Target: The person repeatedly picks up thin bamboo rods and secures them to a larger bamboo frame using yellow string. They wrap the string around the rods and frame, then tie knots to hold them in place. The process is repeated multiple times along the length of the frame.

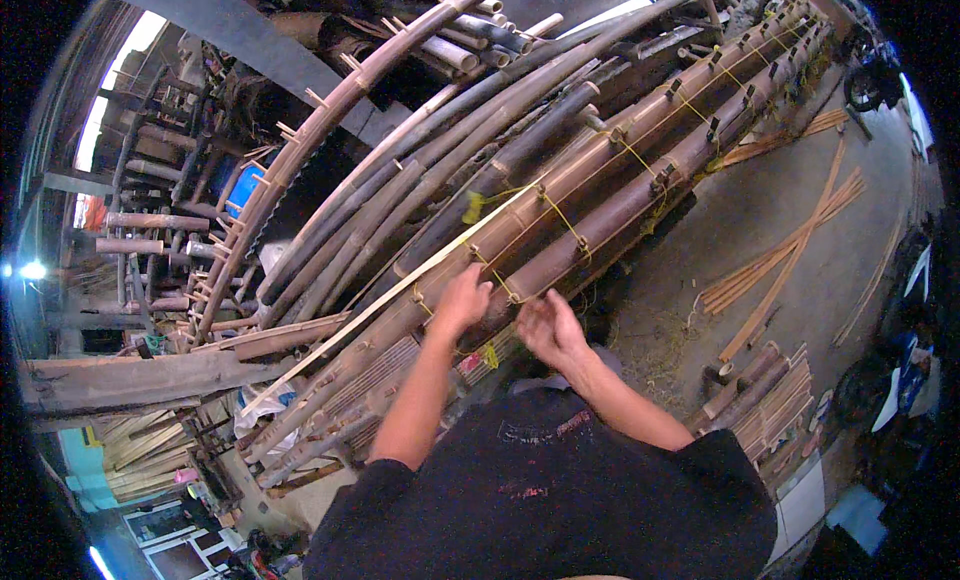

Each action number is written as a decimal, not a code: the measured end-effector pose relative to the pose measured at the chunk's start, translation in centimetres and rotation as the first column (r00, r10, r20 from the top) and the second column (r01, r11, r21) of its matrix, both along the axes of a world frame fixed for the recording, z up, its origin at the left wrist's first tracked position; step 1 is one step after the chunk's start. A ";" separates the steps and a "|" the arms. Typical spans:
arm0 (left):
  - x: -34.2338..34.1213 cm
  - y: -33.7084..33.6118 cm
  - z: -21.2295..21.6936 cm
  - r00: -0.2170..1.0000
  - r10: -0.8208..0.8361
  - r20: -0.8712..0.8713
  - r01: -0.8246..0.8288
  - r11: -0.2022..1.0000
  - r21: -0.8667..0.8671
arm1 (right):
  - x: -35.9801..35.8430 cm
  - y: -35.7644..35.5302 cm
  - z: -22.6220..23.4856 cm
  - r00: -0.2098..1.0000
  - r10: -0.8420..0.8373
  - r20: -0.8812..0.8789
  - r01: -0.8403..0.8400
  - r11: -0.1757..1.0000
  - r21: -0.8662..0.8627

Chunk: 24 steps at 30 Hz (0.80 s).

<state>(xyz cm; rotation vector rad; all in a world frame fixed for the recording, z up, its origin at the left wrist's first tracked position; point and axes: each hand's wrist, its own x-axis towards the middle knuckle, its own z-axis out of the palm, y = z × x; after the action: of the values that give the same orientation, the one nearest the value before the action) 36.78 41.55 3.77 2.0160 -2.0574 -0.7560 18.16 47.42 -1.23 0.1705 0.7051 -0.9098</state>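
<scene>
Two long brown bamboo poles (pixel 590 160) lie side by side in front of me, slanting up to the far right. Small dark pegs stand along them, and a thin yellow cord (pixel 560 216) zigzags from peg to peg. My left hand (pixel 464 299) is at the left pole with its fingers drawn together beside the cord; whatever is in them is too small to make out. Close to the near end of the right pole (pixel 622 204), my right hand (pixel 552 330) is loosely curved with fingers apart. No object shows in it.
Curved bamboo poles (pixel 440 180) are stacked to the left, beside a large bent pole with side pegs (pixel 350 80). Loose bamboo strips (pixel 783 242) cross on the concrete floor (pixel 680 275) at right. Cut bamboo pieces (pixel 765 390) lie near my right elbow.
</scene>
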 end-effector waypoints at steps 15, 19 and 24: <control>0.5 0.7 -3.5 0.974 0.103 -0.203 -0.165 0.934 -0.316 | 6.4 -14.1 11.4 0.671 0.175 -0.721 -0.737 0.268 -0.620; -1.2 0.8 -1.6 0.950 0.263 -0.169 -0.294 0.935 -0.198 | -0.8 -4.0 6.9 0.317 -0.143 -0.938 -0.911 -0.320 -0.260; -1.8 -2.4 4.9 0.822 0.145 -0.551 -0.341 0.900 -0.272 | 0.4 -1.7 1.6 0.426 -0.313 -0.849 -0.904 -0.117 -0.411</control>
<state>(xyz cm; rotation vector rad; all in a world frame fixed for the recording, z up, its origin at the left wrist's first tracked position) 34.94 39.18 8.67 1.6020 -1.4601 -0.7081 18.56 45.68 0.33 -2.0356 0.6571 -0.5597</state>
